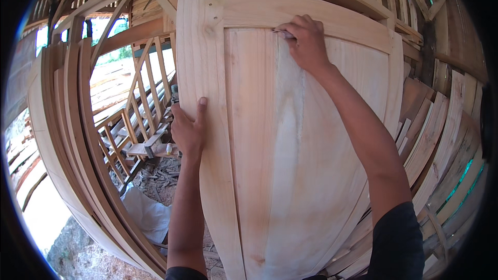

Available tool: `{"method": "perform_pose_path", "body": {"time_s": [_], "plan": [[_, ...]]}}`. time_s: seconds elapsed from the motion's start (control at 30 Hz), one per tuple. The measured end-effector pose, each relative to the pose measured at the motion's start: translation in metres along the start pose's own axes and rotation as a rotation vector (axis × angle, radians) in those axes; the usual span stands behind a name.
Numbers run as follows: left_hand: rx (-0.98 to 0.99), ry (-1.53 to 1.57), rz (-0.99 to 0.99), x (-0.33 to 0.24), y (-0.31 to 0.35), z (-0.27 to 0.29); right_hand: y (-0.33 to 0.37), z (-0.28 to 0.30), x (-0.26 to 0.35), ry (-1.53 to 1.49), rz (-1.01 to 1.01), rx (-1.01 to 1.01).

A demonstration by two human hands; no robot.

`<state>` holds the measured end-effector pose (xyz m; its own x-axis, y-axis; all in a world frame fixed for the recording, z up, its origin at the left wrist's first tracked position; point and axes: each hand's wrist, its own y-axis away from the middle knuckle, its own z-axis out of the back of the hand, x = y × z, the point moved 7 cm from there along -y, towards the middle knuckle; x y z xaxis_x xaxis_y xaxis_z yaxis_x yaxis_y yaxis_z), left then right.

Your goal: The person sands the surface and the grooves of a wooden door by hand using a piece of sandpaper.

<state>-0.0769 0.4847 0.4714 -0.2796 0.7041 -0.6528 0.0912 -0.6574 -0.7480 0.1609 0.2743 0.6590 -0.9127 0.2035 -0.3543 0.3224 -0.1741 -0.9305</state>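
A pale wooden door with a raised frame around a recessed panel stands upright in front of me. My left hand grips its left edge, the thumb on the front face and the fingers around the side. Up at the panel's top edge, just under the top rail, my right hand pinches a small greyish folded piece that looks like sandpaper. This piece touches the wood near the inner corner of the frame; my fingers hide most of it. A whitish streak runs down the panel below it.
Tall curved-looking boards stand upright at the left. Stacked planks lean along the right side. Behind the door are a slatted wooden frame, a white sack and wood scraps on the ground. Roof beams cross overhead.
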Motion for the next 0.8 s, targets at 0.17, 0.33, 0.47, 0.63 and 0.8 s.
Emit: {"method": "perform_pose_path", "body": {"time_s": [0.17, 0.33, 0.47, 0.63, 0.8], "plan": [[-0.064, 0.016, -0.091, -0.001, -0.003, 0.007, -0.011, -0.005, 0.026, 0.011, 0.096, -0.057], [-0.014, 0.016, -0.054, -0.003, 0.000, 0.003, 0.007, -0.001, 0.003, -0.014, 0.046, -0.077], [-0.054, 0.004, -0.082, -0.002, -0.003, 0.001, -0.005, -0.008, 0.027, -0.091, 0.118, -0.117], [-0.067, -0.021, -0.076, 0.001, -0.004, 0.006, 0.007, 0.001, -0.002, -0.111, 0.037, -0.086], [-0.118, -0.001, -0.106, 0.003, -0.004, 0.004, -0.002, -0.003, 0.018, -0.235, 0.099, -0.068]]}}
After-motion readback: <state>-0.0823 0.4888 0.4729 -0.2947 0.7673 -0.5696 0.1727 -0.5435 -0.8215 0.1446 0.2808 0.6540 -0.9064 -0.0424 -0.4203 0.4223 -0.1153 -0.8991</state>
